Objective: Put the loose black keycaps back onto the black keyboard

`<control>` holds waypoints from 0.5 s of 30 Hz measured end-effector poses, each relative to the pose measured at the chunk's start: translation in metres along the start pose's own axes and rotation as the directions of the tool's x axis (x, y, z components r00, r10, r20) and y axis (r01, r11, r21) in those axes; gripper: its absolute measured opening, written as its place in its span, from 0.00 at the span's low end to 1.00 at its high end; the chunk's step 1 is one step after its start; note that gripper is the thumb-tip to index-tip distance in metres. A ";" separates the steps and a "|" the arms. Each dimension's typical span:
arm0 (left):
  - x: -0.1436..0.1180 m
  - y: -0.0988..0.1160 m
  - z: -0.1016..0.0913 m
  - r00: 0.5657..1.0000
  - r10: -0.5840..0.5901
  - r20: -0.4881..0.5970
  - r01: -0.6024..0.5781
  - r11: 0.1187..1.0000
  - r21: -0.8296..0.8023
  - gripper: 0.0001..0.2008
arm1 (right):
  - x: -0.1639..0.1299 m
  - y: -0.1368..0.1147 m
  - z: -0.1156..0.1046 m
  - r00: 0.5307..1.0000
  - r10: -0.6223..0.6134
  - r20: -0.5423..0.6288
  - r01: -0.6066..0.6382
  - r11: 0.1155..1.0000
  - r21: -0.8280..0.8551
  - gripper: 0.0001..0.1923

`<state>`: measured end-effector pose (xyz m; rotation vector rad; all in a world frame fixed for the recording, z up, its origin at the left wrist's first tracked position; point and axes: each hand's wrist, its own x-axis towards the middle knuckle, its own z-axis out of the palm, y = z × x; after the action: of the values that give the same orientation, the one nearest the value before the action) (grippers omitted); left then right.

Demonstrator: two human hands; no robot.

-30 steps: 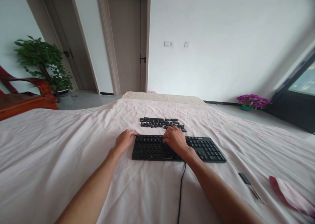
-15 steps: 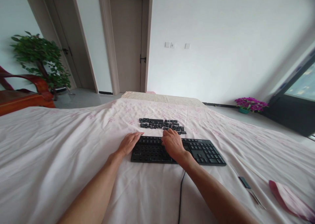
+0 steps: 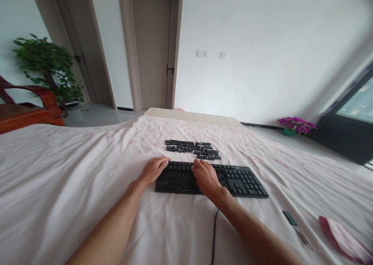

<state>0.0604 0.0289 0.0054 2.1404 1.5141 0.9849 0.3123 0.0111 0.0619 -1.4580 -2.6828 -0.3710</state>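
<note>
A black keyboard (image 3: pixel 247 181) lies on the pale bedsheet, with keys in place at its right and many bare key sockets at its left and middle. My left hand (image 3: pixel 153 169) grips its far left corner, fingers together along the edge. Over the middle of the board is my right hand (image 3: pixel 206 176), its fingers bent and pressed together near the upper row. Whatever they pinch, if anything, is hidden beneath them. Several loose black keycaps (image 3: pixel 186 144) lie in rough rows just beyond the keyboard.
The keyboard's cable (image 3: pixel 215 234) runs toward me. To the right lie a dark-handled metal tool (image 3: pixel 290 218) and a pink cloth-like item (image 3: pixel 339 234). A wooden chair (image 3: pixel 43 101), a green plant (image 3: pixel 46 67) and purple flowers (image 3: pixel 297 124) stand beyond the bedsheet (image 3: pixel 101 171).
My right hand has drawn slightly back toward me from the loose keycaps, uncovering some of them, and is over the keyboard's upper row. My left hand stays at the corner.
</note>
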 end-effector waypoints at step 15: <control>0.000 0.003 -0.002 1.000 0.005 0.020 -0.006 0.999 0.038 0.22 | 0.007 0.014 0.003 0.982 0.176 0.061 -0.186 0.944 0.273 0.09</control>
<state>0.0616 0.0278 0.0087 2.1750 1.5303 0.9409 0.3202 0.0250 0.0624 -1.6154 -2.4708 0.0435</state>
